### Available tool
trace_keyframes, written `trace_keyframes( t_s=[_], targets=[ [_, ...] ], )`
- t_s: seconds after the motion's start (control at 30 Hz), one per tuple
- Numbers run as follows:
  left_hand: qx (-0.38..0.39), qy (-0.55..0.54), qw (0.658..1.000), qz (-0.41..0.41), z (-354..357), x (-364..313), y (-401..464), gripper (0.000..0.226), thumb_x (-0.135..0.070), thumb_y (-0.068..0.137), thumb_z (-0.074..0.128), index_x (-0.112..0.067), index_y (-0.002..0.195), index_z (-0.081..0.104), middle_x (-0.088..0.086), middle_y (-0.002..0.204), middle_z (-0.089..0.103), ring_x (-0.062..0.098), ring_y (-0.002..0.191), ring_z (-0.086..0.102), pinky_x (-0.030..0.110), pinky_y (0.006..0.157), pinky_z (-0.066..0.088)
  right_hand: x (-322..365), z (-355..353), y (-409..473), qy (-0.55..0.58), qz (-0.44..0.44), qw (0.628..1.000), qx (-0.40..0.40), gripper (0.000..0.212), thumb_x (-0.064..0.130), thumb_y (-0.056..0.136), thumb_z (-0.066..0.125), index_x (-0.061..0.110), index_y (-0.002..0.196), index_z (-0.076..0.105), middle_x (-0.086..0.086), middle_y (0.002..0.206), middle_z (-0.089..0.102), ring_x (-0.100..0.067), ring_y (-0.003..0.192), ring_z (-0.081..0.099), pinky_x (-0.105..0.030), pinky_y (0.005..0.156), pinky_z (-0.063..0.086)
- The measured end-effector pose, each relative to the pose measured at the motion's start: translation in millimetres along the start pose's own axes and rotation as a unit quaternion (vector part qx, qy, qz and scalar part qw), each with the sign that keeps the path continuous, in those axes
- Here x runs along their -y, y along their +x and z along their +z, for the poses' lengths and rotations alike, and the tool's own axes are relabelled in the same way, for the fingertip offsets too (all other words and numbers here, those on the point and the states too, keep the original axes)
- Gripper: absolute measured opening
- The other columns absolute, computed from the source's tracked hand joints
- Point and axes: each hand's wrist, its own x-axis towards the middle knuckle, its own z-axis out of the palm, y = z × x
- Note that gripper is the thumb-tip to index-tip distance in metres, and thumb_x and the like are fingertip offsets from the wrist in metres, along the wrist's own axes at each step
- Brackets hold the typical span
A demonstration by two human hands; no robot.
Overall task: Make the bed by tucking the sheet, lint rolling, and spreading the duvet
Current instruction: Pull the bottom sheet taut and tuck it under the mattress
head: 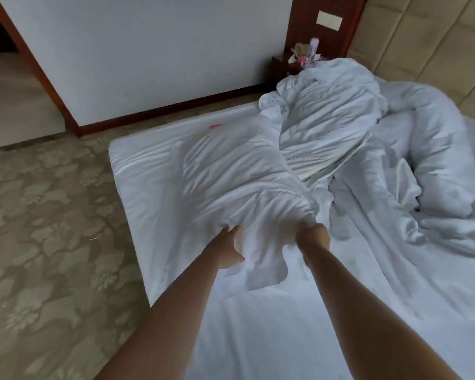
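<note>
both hands, left hand (229,249) and right hand (313,237), fingers curled on the duvet (247,182) edge (bunched over the sheet (258,338)).

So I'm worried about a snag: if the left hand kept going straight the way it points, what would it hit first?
Likely only more of the duvet it grips: the left hand points up the bed into that fold. Depth is unclear.

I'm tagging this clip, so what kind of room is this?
Probably a hotel bedroom: a bed with a crumpled white duvet, a padded headboard wall, and patterned carpet.
</note>
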Motion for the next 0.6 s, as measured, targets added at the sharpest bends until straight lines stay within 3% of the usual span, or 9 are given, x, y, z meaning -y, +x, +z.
trace_keyframes(
  t_s=[0.17,0.27,0.4,0.5,0.6],
  targets=[
    [0.053,0.061,0.991,0.108,-18.8,54.3,27.3,0.077,-0.021,0.092,0.057,-0.026,0.153,0.011,-0.003,0.161,0.007,0.018,0.145,0.02,0.03,0.114,0.024,6.9,43.3,-25.1,-0.037,0.032,0.992,-0.119,0.039,0.022,0.099,0.034,-0.003,0.128,0.04,-0.023,0.13,0.053,-0.036,0.121,0.05,-0.038,0.099,0.037],
    [0.082,0.103,0.982,0.133,-24.6,84.6,27.9,0.076,-0.016,0.092,0.054,-0.025,0.154,0.01,-0.003,0.161,0.003,0.017,0.147,0.013,0.031,0.117,0.02,6.8,65.3,-37.5,-0.077,0.062,0.981,-0.166,0.037,0.011,0.095,0.041,0.0,0.13,0.035,-0.021,0.13,0.052,-0.037,0.123,0.048,-0.038,0.098,0.038],
    [0.105,0.146,0.972,0.153,-43.9,102.7,33.9,0.072,-0.014,0.094,0.049,-0.022,0.154,0.009,-0.003,0.161,0.002,0.021,0.147,0.013,0.034,0.117,0.02,21.4,72.7,-53.6,-0.108,0.107,0.97,-0.189,0.051,0.01,0.089,0.048,0.005,0.137,0.032,-0.019,0.138,0.04,-0.035,0.128,0.038,-0.037,0.103,0.033],
    [0.107,0.152,0.969,0.162,-58.9,102.6,44.4,0.071,-0.013,0.093,0.048,-0.021,0.153,0.011,0.001,0.161,0.006,0.022,0.145,0.017,0.035,0.116,0.022,30.3,77.5,-58.7,-0.195,0.084,0.971,-0.112,0.048,0.017,0.09,0.045,0.007,0.137,0.041,-0.019,0.14,0.036,-0.034,0.128,0.037,-0.036,0.105,0.033],
    [0.121,0.139,0.969,0.163,-74.5,99.3,55.2,0.07,-0.008,0.093,0.043,-0.022,0.153,0.011,0.001,0.16,0.014,0.023,0.144,0.022,0.034,0.115,0.026,42.5,98.8,-62.1,-0.18,0.031,0.983,-0.001,0.054,0.023,0.094,0.043,0.015,0.146,0.033,-0.017,0.144,0.035,-0.032,0.13,0.039,-0.035,0.107,0.035]
  ],
)
